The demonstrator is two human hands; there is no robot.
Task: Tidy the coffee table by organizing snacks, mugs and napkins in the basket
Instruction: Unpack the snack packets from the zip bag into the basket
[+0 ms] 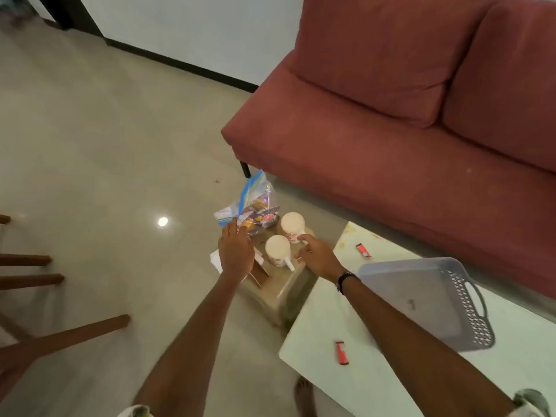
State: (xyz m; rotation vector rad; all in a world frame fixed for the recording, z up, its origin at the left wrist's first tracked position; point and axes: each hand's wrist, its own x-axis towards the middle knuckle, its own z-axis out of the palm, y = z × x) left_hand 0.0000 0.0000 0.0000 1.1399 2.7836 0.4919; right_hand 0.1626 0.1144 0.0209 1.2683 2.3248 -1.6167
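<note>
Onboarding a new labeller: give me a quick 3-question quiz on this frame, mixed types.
1. True or false: the grey basket holds a mug.
2. How many red snack bars lie on the white table?
3. The left hand is at: A) the clear bag of snacks B) the sofa C) the basket.

Key:
1. False; both white mugs stand on the small low table.
2. Two.
3. A.
</note>
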